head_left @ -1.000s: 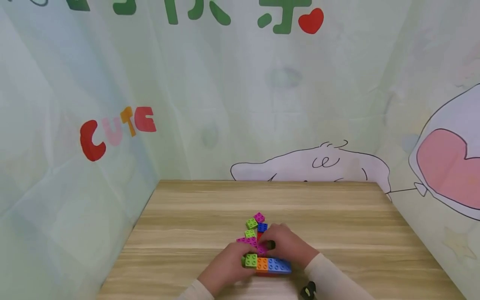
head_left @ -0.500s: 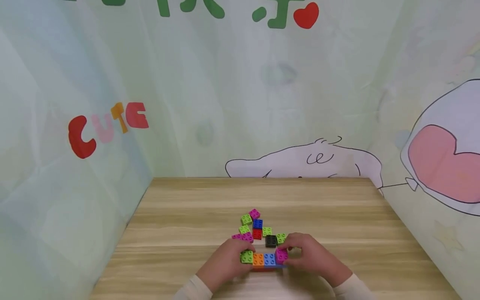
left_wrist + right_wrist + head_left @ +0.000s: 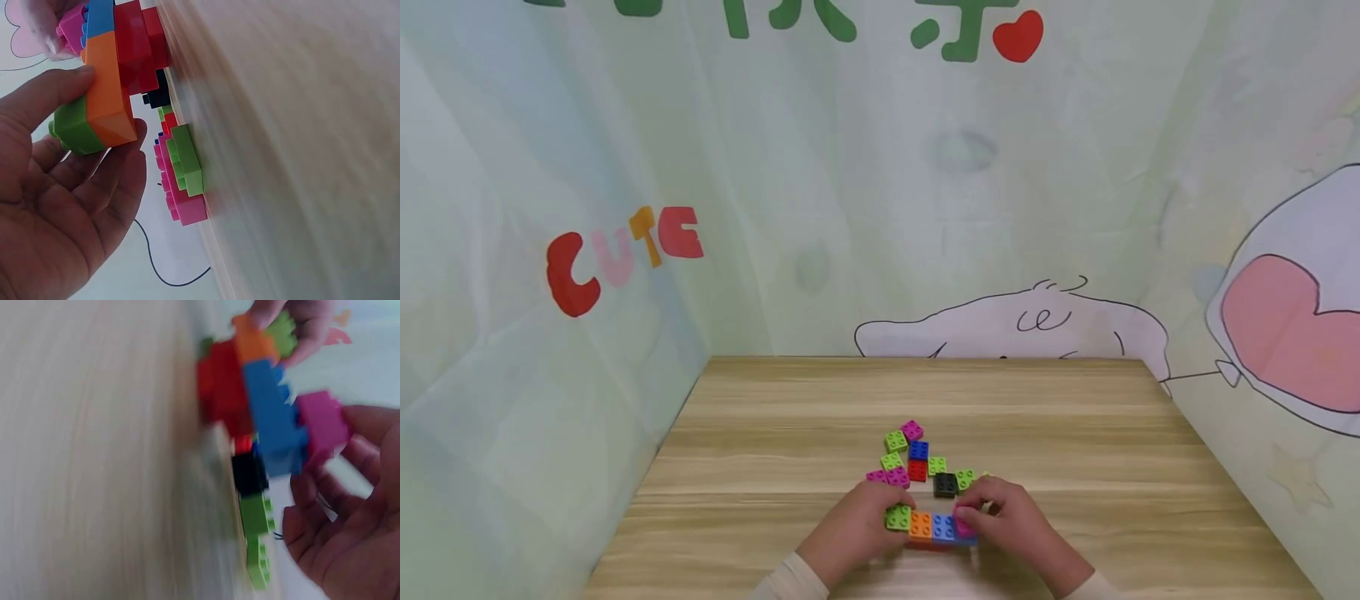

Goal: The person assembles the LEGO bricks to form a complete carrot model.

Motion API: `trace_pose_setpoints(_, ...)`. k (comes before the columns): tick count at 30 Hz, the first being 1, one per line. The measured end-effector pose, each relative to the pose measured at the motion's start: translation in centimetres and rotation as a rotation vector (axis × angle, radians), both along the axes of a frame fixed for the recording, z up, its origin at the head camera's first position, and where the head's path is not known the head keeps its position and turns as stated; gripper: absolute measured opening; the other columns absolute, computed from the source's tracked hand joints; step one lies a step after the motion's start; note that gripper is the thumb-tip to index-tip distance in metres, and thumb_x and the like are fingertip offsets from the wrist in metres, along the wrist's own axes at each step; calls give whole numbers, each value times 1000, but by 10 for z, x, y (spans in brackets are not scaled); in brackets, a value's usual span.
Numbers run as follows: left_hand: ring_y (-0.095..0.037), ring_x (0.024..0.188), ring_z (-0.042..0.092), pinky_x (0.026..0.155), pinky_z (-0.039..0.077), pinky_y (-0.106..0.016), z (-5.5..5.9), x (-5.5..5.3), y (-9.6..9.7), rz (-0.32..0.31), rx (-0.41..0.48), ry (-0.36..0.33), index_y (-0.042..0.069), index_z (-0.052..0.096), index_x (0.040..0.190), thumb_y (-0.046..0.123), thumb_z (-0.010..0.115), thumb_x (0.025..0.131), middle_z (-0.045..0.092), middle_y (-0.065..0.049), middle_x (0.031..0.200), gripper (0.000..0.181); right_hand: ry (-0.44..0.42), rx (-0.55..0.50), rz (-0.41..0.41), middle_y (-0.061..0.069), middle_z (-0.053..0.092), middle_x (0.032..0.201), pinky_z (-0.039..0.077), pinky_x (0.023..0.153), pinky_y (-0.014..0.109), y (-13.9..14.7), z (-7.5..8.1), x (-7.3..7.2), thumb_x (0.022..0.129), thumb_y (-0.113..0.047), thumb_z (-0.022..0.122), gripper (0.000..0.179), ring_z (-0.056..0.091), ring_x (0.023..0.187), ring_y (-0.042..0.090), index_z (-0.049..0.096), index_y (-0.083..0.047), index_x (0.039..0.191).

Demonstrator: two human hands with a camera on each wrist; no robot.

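My left hand [image 3: 859, 527] grips the left end of a built row of toy building bricks, with the thumb on the orange brick [image 3: 107, 87] and fingers curled underneath. A green brick [image 3: 898, 517] sits on top at that end. The orange brick adjoins a blue brick [image 3: 943, 527], and red bricks [image 3: 134, 50] are stacked below. At the right end my right hand [image 3: 1022, 523] pinches a pink brick [image 3: 322, 425] against the blue brick's studded top. In the right wrist view, the pink brick stands slightly tilted on those studs.
Just behind the hands lie loose bricks: a black one [image 3: 945, 485], a red one [image 3: 917, 471], a dark blue one [image 3: 918, 450], pink ones [image 3: 897, 477] and several lime ones [image 3: 896, 441]. The wooden table [image 3: 760, 417] meets a printed cloth backdrop [image 3: 782, 283].
The right hand has gone from the loose bricks to the row's right end, bringing the pink brick onto the blue one. My left hand keeps its grip on the left end.
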State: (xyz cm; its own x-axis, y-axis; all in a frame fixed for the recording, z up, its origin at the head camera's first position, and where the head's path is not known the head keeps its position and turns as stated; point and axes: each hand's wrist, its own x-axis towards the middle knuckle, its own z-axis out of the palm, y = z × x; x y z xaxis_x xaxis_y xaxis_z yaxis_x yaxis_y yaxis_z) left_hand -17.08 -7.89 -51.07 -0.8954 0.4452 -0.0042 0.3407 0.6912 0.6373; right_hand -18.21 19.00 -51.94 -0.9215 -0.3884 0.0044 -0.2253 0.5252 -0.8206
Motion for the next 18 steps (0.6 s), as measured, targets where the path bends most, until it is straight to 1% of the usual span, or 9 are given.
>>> trace_pose_setpoints(2, -11, 100, 64, 94, 54, -42, 1, 1, 0, -1, 2, -11, 24, 77, 104, 18, 88, 73, 70, 14, 102, 33, -104, -19, -99, -6, 71, 96, 53, 76, 32, -4, -1, 3, 93, -32, 78, 16, 61, 89, 16, 79, -17, 98)
trace_pose_setpoints(4, -13, 102, 64, 94, 54, -43, 1, 1, 1, 1, -3, -18, 23, 77, 104, 18, 88, 74, 71, 13, 104, 33, -198, -21, -181, -4, 71, 98, 53, 77, 34, -6, -1, 5, 93, -33, 78, 19, 61, 90, 18, 79, -15, 101)
trace_pose_setpoints(6, -14, 104, 65, 95, 54, -44, 1, 1, 1, 2, -7, -17, 23, 77, 105, 19, 88, 74, 71, 12, 105, 33, -291, -23, -222, -2, 71, 97, 54, 75, 35, -7, -2, 6, 95, -38, 75, 27, 62, 85, 19, 78, -14, 107)
trace_pose_setpoints(8, -14, 104, 65, 95, 54, -44, 2, 1, 1, 3, -10, -16, 23, 77, 105, 19, 89, 74, 72, 12, 106, 33, -361, -28, -225, 0, 70, 94, 55, 73, 35, -7, -3, 8, 98, -43, 71, 34, 65, 80, 19, 76, -12, 110)
trace_pose_setpoints(11, -15, 105, 66, 95, 55, -44, 2, 1, 0, 3, -6, -2, 22, 77, 105, 19, 88, 74, 72, 11, 107, 33, -436, -73, -195, 4, 68, 89, 57, 70, 36, -5, -7, 8, 101, -45, 65, 40, 68, 74, 21, 74, -8, 111)
trace_pose_setpoints(14, -16, 106, 66, 96, 54, -45, 2, 1, 0, 8, -7, -11, 22, 77, 104, 20, 89, 74, 72, 10, 108, 32, -455, -119, -178, 5, 68, 88, 57, 72, 35, -4, -11, 7, 102, -43, 64, 38, 69, 74, 21, 73, -6, 108)
trace_pose_setpoints(18, -20, 109, 66, 98, 54, -49, 3, 2, 1, 19, -8, -49, 24, 77, 103, 20, 90, 74, 72, 9, 110, 31, -496, -209, -202, 4, 71, 91, 57, 74, 34, -5, -17, 8, 101, -38, 67, 36, 68, 75, 20, 73, -3, 109)
